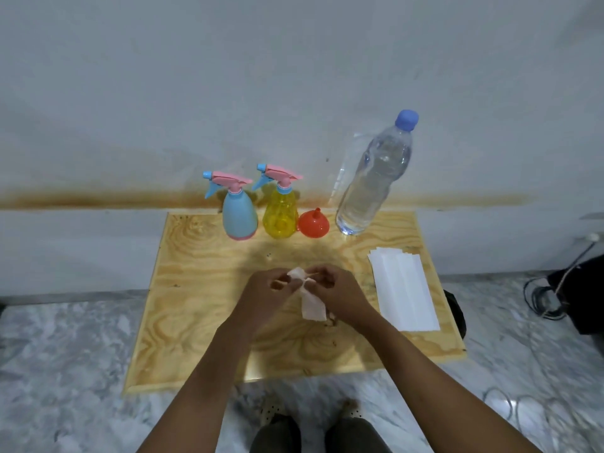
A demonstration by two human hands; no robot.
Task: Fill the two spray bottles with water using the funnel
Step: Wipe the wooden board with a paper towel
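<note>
At the back of the wooden bench (183,322), leftmost, stood the blue spray bottle (239,217), upright with its pink-and-blue trigger head screwed on; it looked like light, thin plastic, probably empty, best steadied round its wide belly while the head is twisted off at the collar. Touching or just beside it on the right stood the yellow spray bottle (281,215), translucent and likewise capped, likely to tip easily while empty. Next came the orange funnel (313,223), resting mouth-down with its spout up: small, stiff and light, easy to pinch by the spout or rim. Right of that rose the tall water bottle (376,178), blue cap on and nearly full, so probably heavy and its thin walls apt to buckle; a grip round the middle seemed wisest. In front, mid-bench, the left hand (264,295) and right hand (340,295) met, the fingers (277,284) of both pinching a soft, limp white tissue (312,305) between them. At far right lay a stack of white paper sheets (403,289), flat on the bench.
</note>
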